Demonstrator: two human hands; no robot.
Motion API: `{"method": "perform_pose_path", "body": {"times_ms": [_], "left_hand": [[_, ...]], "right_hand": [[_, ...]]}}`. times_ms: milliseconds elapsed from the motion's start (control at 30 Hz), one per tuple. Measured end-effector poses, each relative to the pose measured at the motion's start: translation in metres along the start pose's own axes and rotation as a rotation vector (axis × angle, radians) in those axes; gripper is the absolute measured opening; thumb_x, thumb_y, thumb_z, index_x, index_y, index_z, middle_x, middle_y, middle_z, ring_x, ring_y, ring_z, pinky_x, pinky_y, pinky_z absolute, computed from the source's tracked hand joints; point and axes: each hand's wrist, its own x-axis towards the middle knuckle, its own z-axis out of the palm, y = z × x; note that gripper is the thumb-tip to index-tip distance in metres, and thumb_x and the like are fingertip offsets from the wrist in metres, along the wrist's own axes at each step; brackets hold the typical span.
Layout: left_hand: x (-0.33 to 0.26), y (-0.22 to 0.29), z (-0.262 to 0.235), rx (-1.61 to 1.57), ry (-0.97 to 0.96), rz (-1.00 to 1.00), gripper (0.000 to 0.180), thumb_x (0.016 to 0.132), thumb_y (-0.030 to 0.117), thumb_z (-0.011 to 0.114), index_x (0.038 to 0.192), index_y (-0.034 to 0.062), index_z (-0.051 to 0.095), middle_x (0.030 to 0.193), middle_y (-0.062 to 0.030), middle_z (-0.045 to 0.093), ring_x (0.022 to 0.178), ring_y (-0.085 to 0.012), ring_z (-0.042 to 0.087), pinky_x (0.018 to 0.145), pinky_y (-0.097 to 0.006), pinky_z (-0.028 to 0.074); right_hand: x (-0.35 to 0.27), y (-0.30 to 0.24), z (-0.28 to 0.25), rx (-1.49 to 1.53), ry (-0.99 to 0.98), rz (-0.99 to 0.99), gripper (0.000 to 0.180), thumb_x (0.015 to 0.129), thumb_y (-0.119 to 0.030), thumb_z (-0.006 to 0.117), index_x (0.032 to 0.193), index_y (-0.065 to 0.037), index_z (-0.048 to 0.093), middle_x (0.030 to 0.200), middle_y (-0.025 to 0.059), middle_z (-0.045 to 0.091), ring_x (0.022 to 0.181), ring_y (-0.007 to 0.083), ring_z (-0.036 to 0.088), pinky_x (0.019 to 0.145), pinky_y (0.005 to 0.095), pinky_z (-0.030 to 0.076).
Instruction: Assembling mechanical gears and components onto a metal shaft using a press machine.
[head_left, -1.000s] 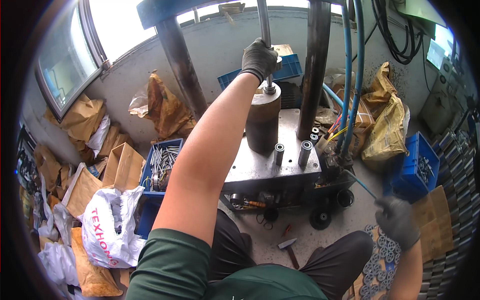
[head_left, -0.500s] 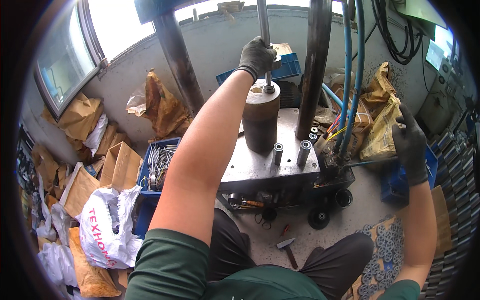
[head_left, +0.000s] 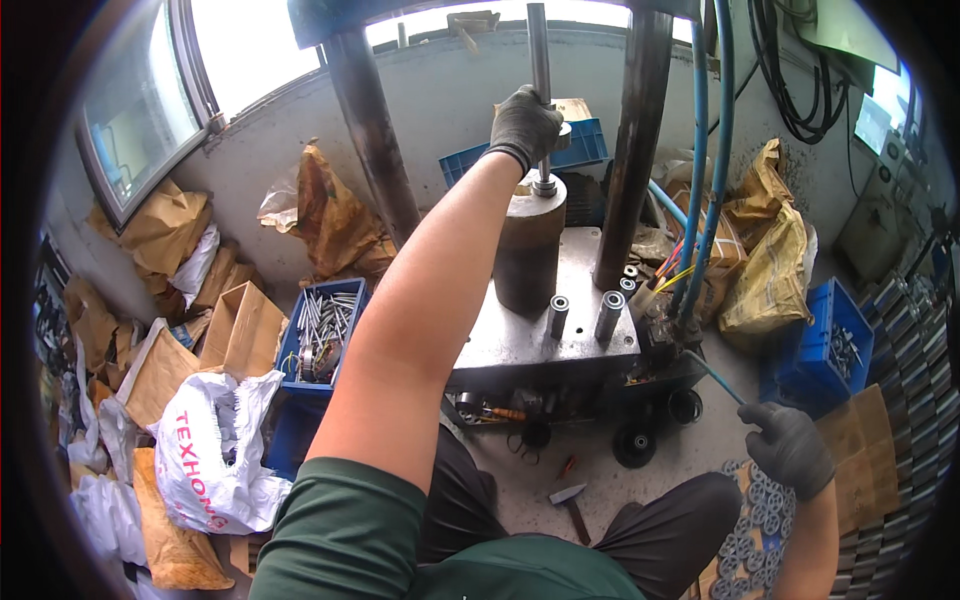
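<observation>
At top centre, the gloved left hand (head_left: 524,127) grips a steel rod (head_left: 539,60) above a dark cylinder (head_left: 529,250); lower right, the right hand (head_left: 792,447) closes around a thin blue hose (head_left: 712,372). Seating the rod seems underway; it needs straight alignment.

One fisheye view from my head, looked down and forward over my lap, my left hand (head_left: 524,125) reached up at top centre, my right hand (head_left: 790,450) low at lower right, press plate (head_left: 520,335) near, mid-frame.

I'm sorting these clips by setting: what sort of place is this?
Most likely a small metalworking shop. The gloved left hand grips a steel rod over a press plate, beside a blue crate of metal pins and stacked gear-like discs.
</observation>
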Motion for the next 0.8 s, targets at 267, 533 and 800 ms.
{"method": "perform_pose_path", "body": {"times_ms": [267, 533, 800], "left_hand": [[-0.002, 0.002, -0.001, 0.025, 0.060, 0.001, 0.028, 0.092, 0.022, 0.072, 0.114, 0.0045, 0.071, 0.104, -0.0221, 0.078, 0.104, -0.0355, 0.076, 0.097, -0.042, 0.059], [0.000, -0.003, 0.001, -0.007, 0.017, -0.011, 0.029, 0.090, 0.021, 0.072, 0.114, 0.0041, 0.070, 0.103, -0.0232, 0.077, 0.103, -0.0367, 0.076, 0.096, -0.043, 0.059], [-0.001, 0.001, 0.001, -0.042, 0.037, -0.014, 0.033, 0.086, 0.022, 0.077, 0.112, 0.0040, 0.070, 0.102, -0.0220, 0.078, 0.103, -0.0359, 0.076, 0.095, -0.043, 0.060]], "right_hand": [[-0.037, 0.008, 0.030, -0.081, -0.204, 0.132, 0.029, 0.083, -0.019, 0.067, 0.107, -0.007, 0.078, 0.098, 0.0204, 0.076, 0.094, 0.0388, 0.074, 0.087, 0.0466, 0.059], [-0.028, 0.003, 0.025, -0.016, -0.085, 0.201, 0.027, 0.085, -0.026, 0.067, 0.100, -0.007, 0.080, 0.093, 0.0184, 0.077, 0.091, 0.0374, 0.075, 0.087, 0.0462, 0.059], [-0.030, 0.009, 0.026, -0.114, -0.247, 0.153, 0.025, 0.086, -0.020, 0.067, 0.102, -0.005, 0.080, 0.091, 0.0200, 0.076, 0.091, 0.0380, 0.075, 0.086, 0.0461, 0.059]]}}
